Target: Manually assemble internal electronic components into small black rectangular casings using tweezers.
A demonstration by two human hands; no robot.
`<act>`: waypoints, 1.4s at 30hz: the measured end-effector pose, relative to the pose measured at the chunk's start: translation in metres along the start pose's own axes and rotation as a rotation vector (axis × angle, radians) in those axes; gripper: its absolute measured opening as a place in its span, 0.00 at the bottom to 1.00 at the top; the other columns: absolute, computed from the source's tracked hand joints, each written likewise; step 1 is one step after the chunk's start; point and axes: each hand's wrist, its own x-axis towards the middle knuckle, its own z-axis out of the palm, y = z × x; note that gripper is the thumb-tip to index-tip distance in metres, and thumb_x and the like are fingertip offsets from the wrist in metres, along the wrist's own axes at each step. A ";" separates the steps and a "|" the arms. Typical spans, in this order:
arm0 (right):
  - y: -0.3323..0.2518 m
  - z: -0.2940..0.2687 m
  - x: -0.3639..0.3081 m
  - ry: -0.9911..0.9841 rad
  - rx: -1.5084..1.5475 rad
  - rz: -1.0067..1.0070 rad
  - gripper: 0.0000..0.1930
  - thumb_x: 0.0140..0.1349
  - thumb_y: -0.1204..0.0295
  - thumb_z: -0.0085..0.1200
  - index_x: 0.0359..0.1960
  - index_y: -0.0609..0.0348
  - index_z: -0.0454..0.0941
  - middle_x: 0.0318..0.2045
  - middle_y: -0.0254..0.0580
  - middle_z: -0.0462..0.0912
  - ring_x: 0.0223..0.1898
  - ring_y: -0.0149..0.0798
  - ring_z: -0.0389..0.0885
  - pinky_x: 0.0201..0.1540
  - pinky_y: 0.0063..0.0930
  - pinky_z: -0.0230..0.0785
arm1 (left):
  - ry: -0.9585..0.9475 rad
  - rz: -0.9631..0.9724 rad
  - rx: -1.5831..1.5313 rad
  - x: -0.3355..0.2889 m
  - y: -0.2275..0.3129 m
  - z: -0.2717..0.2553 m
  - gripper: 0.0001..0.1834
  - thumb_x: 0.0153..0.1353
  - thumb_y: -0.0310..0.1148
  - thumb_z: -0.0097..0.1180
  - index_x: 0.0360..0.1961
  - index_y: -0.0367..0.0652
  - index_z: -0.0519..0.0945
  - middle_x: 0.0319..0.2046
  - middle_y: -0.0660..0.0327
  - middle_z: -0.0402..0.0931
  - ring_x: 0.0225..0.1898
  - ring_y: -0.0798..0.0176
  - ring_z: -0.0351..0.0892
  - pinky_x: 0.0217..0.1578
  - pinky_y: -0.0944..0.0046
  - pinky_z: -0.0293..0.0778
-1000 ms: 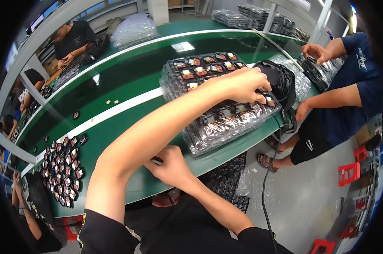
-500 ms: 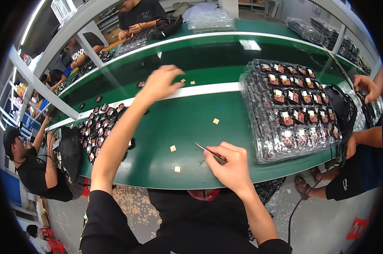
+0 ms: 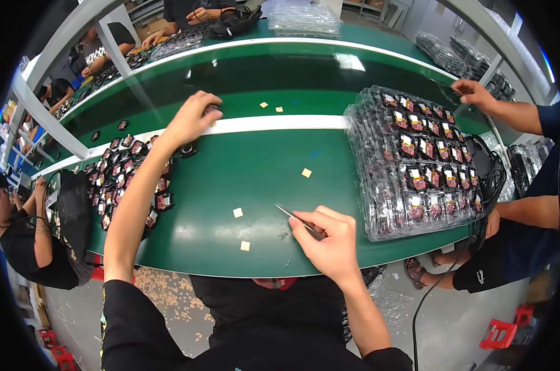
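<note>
My left hand [image 3: 195, 117] reaches far across the green bench, at the white strip along the belt, its fingers curled round a small black device [image 3: 212, 108] that they partly cover. Over the near part of the bench my right hand [image 3: 331, 241] grips a pair of tweezers [image 3: 285, 211], their thin tip aimed away to the left. Beyond the tip lie small tan square pieces, one [image 3: 306, 173] farther off and another [image 3: 238, 213] to the left. Beside my left forearm spreads a loose pile of black devices with pinkish labels [image 3: 122, 176].
A tall stack of clear plastic trays [image 3: 361, 191] stands at the right, its top tray filled with labelled devices. Black cables [image 3: 490, 167] hang beside it. A co-worker's hand [image 3: 475, 94] extends over the belt from the right. Other people sit left and across.
My left hand has closed on a black device by the belt, and its fingers have curled in. A co-worker's hand at the right has moved out over the belt. The view has shifted slightly.
</note>
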 end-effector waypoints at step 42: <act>0.011 -0.001 0.004 -0.033 0.064 0.174 0.07 0.61 0.83 0.74 0.41 0.67 0.93 0.20 0.29 0.77 0.21 0.18 0.65 0.24 0.21 0.52 | -0.267 0.386 -0.298 -0.105 0.131 0.046 0.29 0.54 0.42 0.84 0.55 0.43 0.89 0.39 0.63 0.87 0.41 0.59 0.83 0.48 0.58 0.70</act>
